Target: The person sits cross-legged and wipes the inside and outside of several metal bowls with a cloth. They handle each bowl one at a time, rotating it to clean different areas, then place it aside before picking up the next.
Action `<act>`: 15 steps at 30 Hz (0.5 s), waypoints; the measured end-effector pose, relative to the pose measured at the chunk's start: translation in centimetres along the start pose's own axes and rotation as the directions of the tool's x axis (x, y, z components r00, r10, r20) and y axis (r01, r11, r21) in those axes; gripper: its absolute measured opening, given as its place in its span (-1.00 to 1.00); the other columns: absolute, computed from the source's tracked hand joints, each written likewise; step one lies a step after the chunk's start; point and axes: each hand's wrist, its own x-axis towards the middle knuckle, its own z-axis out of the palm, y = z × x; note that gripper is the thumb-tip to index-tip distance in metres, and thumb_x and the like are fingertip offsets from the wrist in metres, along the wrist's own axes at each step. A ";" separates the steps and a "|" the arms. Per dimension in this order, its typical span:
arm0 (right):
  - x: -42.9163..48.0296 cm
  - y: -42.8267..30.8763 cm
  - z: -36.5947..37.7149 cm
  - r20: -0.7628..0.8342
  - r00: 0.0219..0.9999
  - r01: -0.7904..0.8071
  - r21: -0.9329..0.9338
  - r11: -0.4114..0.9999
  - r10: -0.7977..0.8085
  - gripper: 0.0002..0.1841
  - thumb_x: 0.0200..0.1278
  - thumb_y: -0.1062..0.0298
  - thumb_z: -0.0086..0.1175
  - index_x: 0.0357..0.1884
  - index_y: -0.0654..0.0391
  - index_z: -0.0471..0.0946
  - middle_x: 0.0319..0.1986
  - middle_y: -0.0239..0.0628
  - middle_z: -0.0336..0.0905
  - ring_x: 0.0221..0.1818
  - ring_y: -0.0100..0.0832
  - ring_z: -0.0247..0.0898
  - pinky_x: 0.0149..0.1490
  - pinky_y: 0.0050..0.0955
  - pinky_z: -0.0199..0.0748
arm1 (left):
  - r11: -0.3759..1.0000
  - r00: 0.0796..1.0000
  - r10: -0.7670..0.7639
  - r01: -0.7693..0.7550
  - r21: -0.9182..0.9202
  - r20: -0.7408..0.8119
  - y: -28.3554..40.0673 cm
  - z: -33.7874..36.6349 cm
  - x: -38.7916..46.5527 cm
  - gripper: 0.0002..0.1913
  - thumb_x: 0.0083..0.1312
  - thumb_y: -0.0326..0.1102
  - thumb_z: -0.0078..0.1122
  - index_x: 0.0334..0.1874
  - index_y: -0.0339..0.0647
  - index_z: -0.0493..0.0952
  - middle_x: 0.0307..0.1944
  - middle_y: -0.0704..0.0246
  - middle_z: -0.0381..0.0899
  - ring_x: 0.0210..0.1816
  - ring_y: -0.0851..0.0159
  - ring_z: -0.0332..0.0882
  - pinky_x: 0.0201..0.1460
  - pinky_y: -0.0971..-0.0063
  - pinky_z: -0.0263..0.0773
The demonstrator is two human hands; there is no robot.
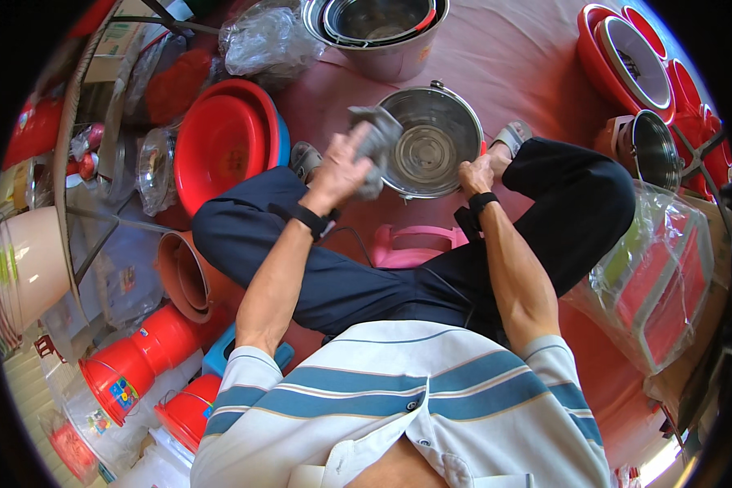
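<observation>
A shiny metal bucket (428, 143) stands on the red floor covering between my feet, its open mouth towards me. My right hand (477, 175) grips its rim or handle at the lower right, by a small red handle grip (483, 148). At the bucket's left side, my left hand (340, 163) holds a grey cloth (379, 137), which overlaps the left rim; the hand is slightly blurred. Part of the cloth is hidden under the palm and fingers. Black bands circle both wrists.
Nested metal buckets (396, 58) stand beyond. Red plastic basins (219, 137) lie at left, more basins (631, 64) at upper right. A pink plastic stool (418, 244) is between my legs. Red buckets (119, 378) lie lower left; plastic-wrapped goods (659, 280) stand at right.
</observation>
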 end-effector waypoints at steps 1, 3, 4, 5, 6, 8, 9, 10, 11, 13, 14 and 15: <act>0.0 -0.3 0.0 0.000 1.000 0.028 0.009 1.000 -0.028 -0.52 0.32 0.28 0.09 0.18 0.33 0.31 0.03 0.43 0.60 0.16 0.33 0.56 0.27 0.13 0.51 | 0.996 0.996 0.066 -0.069 0.051 0.065 0.5 1.4 -1.0 -0.27 0.21 -0.29 0.19 0.53 0.04 0.37 0.23 -0.19 0.41 0.15 -0.27 0.52 0.26 0.07 0.49; 0.0 -0.6 -0.2 0.007 0.998 0.058 0.011 0.998 -0.058 -0.52 0.33 0.27 0.08 0.20 0.29 0.27 0.03 0.41 0.60 0.16 0.35 0.56 0.27 0.16 0.50 | 0.951 0.924 0.000 -0.119 0.285 0.383 1.3 4.6 -3.1 -0.23 0.17 -0.30 0.22 0.53 0.18 0.38 0.33 -0.25 0.31 0.19 -0.33 0.48 0.25 -0.03 0.50; 0.1 -0.7 -0.4 0.021 0.995 0.094 -0.028 0.995 -0.094 -0.52 0.34 0.27 0.09 0.20 0.26 0.26 0.03 0.40 0.60 0.17 0.35 0.55 0.26 0.17 0.49 | 0.945 0.916 0.030 -0.157 0.287 0.401 1.3 5.9 -3.6 -0.23 0.16 -0.31 0.23 0.53 0.21 0.38 0.36 -0.25 0.30 0.20 -0.34 0.48 0.22 -0.07 0.52; 0.3 -0.8 -0.6 0.032 0.992 0.128 -0.066 0.990 -0.126 -0.52 0.34 0.27 0.09 0.21 0.24 0.24 0.04 0.39 0.61 0.17 0.36 0.55 0.26 0.19 0.48 | 0.937 0.894 0.031 -0.182 0.298 0.448 1.2 6.9 -3.8 -0.23 0.15 -0.31 0.24 0.52 0.25 0.39 0.38 -0.24 0.29 0.21 -0.34 0.47 0.19 -0.11 0.53; 0.3 -0.7 -0.9 0.038 0.987 0.156 -0.109 0.982 -0.153 -0.52 0.34 0.26 0.09 0.21 0.21 0.23 0.04 0.38 0.61 0.18 0.37 0.54 0.26 0.20 0.48 | 0.950 0.887 0.015 -0.156 0.269 0.462 0.8 7.4 -4.0 -0.26 0.17 -0.34 0.22 0.50 0.26 0.41 0.43 -0.18 0.29 0.27 -0.32 0.45 0.17 -0.14 0.48; 0.6 -0.9 -1.4 0.045 0.988 0.153 -0.102 0.983 -0.149 -0.53 0.35 0.27 0.08 0.20 0.18 0.22 0.06 0.37 0.61 0.19 0.36 0.53 0.26 0.21 0.47 | 0.901 0.902 0.079 -0.247 0.357 0.425 -0.4 7.2 -3.6 -0.26 0.17 -0.32 0.21 0.49 0.28 0.43 0.39 -0.06 0.31 0.22 -0.25 0.45 0.11 -0.07 0.47; 0.6 -1.3 -1.4 0.054 0.987 0.158 -0.098 0.983 -0.153 -0.54 0.35 0.27 0.08 0.19 0.16 0.22 0.06 0.36 0.61 0.20 0.36 0.53 0.26 0.22 0.46 | 0.868 0.908 0.101 -0.280 0.409 0.407 -1.1 6.6 -3.4 -0.27 0.16 -0.31 0.20 0.49 0.30 0.44 0.38 -0.01 0.32 0.19 -0.22 0.45 0.08 -0.03 0.47; 0.6 -1.5 -1.8 0.068 0.985 0.167 -0.105 0.980 -0.161 -0.56 0.35 0.28 0.07 0.18 0.17 0.22 0.06 0.38 0.61 0.19 0.35 0.54 0.26 0.21 0.46 | 0.827 0.912 0.063 -0.275 0.490 0.406 -1.9 5.6 -3.0 -0.40 0.20 -0.30 0.21 0.36 0.31 0.55 0.33 0.11 0.38 0.17 -0.11 0.46 -0.03 0.04 0.38; 0.4 -1.9 -2.0 0.071 0.969 0.241 -0.083 0.967 -0.236 -0.57 0.34 0.31 0.06 0.17 0.17 0.22 0.02 0.38 0.62 0.15 0.37 0.55 0.23 0.22 0.47 | 0.757 0.922 0.088 -0.308 0.576 0.377 -2.6 4.8 -2.2 -0.53 0.24 -0.32 0.17 0.22 0.29 0.63 0.25 0.19 0.44 0.12 -0.05 0.48 -0.08 0.02 0.35; 0.0 -3.2 -1.9 0.106 0.951 0.303 -0.143 0.942 -0.290 -0.57 0.34 0.33 0.07 0.16 0.17 0.23 -0.02 0.39 0.63 0.12 0.41 0.55 0.21 0.23 0.47 | 0.642 0.909 0.220 -0.409 0.649 0.355 -4.1 2.9 -1.0 -0.62 0.26 -0.32 0.16 0.11 0.24 0.66 0.18 0.22 0.48 0.08 0.00 0.48 -0.09 0.04 0.33; -0.4 -3.7 -1.7 0.129 0.944 0.321 -0.153 0.934 -0.303 -0.58 0.33 0.34 0.07 0.15 0.16 0.23 -0.03 0.40 0.63 0.12 0.43 0.54 0.20 0.24 0.47 | 0.597 0.901 0.197 -0.423 0.682 0.386 -4.5 2.4 0.0 -0.65 0.26 -0.31 0.16 0.08 0.23 0.67 0.18 0.23 0.49 0.09 0.01 0.49 -0.07 0.05 0.35; -0.9 -4.1 -1.6 0.139 0.933 0.352 -0.161 0.922 -0.332 -0.59 0.33 0.34 0.07 0.14 0.16 0.23 -0.04 0.40 0.63 0.12 0.44 0.54 0.19 0.24 0.48 | 0.551 0.892 0.149 -0.434 0.713 0.427 -4.8 2.0 1.0 -0.69 0.27 -0.30 0.17 0.04 0.21 0.68 0.18 0.23 0.51 0.11 0.03 0.50 -0.04 0.07 0.36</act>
